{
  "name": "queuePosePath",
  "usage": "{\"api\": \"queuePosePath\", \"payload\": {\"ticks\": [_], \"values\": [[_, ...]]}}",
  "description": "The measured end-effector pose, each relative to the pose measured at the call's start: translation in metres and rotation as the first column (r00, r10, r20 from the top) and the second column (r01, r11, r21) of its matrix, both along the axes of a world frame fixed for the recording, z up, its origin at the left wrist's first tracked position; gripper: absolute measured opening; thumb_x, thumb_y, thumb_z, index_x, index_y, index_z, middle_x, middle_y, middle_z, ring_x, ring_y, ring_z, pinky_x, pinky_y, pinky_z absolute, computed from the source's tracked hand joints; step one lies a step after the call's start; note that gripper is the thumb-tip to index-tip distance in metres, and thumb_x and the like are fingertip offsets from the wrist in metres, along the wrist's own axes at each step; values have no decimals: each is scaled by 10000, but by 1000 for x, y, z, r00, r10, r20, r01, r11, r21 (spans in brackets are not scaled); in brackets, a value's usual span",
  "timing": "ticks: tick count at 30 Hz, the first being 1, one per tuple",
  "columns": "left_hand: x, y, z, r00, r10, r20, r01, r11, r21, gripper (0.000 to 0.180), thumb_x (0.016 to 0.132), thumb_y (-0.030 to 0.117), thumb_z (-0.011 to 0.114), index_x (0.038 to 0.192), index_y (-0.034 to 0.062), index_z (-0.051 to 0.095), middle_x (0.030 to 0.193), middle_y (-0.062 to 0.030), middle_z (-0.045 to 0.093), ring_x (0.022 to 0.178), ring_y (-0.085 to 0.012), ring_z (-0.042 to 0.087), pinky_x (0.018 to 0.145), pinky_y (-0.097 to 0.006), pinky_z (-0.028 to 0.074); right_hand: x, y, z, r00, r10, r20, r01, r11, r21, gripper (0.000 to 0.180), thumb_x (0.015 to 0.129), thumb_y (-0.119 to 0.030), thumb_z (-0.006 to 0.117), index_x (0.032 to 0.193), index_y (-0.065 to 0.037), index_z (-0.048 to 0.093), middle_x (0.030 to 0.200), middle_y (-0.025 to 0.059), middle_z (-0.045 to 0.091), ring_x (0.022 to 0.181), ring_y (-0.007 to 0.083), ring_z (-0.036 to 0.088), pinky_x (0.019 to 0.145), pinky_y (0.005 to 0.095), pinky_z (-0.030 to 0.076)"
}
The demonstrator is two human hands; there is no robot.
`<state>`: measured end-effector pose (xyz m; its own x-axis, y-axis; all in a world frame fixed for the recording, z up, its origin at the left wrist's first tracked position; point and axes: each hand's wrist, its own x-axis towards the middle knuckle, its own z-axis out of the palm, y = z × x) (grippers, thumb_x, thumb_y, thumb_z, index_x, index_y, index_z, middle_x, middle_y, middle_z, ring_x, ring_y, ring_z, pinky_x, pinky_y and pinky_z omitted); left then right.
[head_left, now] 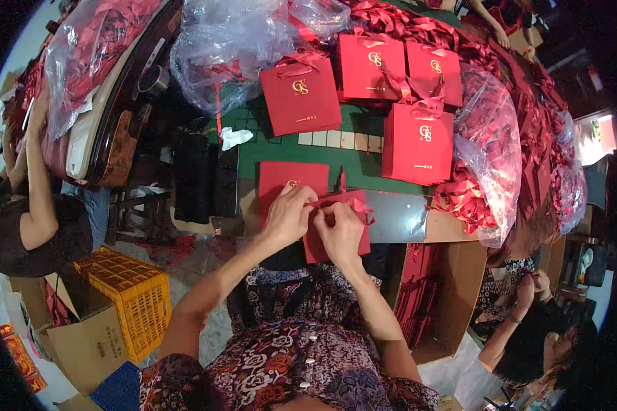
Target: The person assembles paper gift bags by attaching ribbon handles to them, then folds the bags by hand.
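At the near edge of the green table, both my hands work close together over a red paper gift bag point(336, 240). My left hand point(289, 214) has its fingers pinched on a red ribbon point(341, 198) at the bag's top. Curled fingers of my right hand point(339, 229) pinch the same ribbon a little to the right. Part of another flat red bag point(281, 175) shows beneath and behind my left hand. The fingertips cover the exact spot where the ribbon meets the bag.
Beyond my hands stand several red gift bags point(301, 96) with ribbon handles. Clear plastic sacks of red ribbon point(490, 151) lie right and behind. A crumpled white tissue point(236, 138) rests on the green tabletop point(253, 154). A yellow crate point(140, 301) and cardboard boxes point(452, 294) stand below; people sit at both sides.
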<state>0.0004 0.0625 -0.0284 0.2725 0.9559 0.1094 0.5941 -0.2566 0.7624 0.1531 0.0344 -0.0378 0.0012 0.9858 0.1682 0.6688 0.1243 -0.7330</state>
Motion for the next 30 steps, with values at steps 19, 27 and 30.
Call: {"api": "queuePosePath", "payload": {"ticks": [19,27,30], "values": [[6,-6,5,995,92,46,-89,994,-59,229,780,113,753,944,34,613,883,-88,668,817,-244,620,683,-357,514,28,13,46,976,90,-200,-97,995,-27,129,858,-146,699,938,-48,675,892,112,620,810,321,607,713,400,503],[25,-23,14,1000,11,2,-12,988,154,144,746,92,749,838,53,645,834,-79,645,783,-285,576,722,-375,471,54,30,34,943,285,174,-284,958,-33,111,851,-167,655,847,-72,714,844,84,628,856,311,581,780,423,434],[25,-26,12,1000,-22,11,19,963,271,79,750,78,733,793,62,669,799,-65,616,758,-259,573,699,-361,474,63,33,30,905,424,-33,-423,889,-172,127,864,-184,632,853,-113,737,826,97,628,879,307,579,792,431,420]]}}
